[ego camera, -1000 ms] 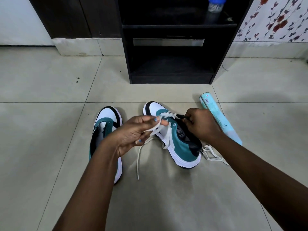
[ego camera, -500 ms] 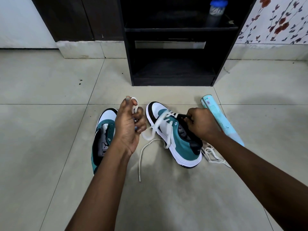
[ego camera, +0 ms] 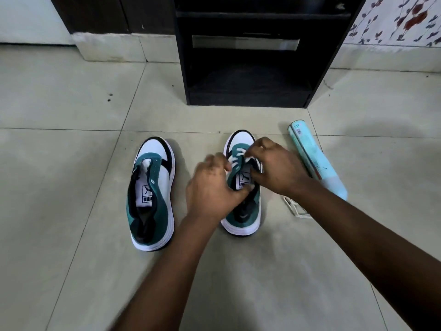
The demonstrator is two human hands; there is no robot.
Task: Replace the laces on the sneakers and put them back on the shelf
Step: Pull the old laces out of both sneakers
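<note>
Sitting on pale floor tiles (ego camera: 71, 163) before a dark shelf unit (ego camera: 245, 75), with floral wallpaper (ego camera: 401, 20) off to the right. Working over the right-hand sneaker (ego camera: 242, 206), standing upright on its sole, toe toward the shelf. Showing white lace (ego camera: 239, 152) crossed through the front eyelets only, by the look of it; rows nearer the ankle hidden under the hands or not yet threaded. Curling the left hand (ego camera: 212, 187) in at the shoe's left side, fingers bent, blurred; gripping the upper or a lace end, impossible to tell which. Arching the right hand (ego camera: 276, 168) over the tongue, fingertips (ego camera: 253, 152) pinching at the lace near the upper eyelets.

Standing untouched just beside, the left-hand sneaker (ego camera: 152, 194): eyelets bare, tongue exposed, no lace at all. Lying in a loose bundle near the right forearm, another white lace (ego camera: 296, 207), perhaps the one waiting for that second shoe. Resting beyond it, a pale blue cylindrical package (ego camera: 315, 158).

Judging progress at well under halfway: finishing this shoe, lacing the other completely, then setting both back on the shelf.
</note>
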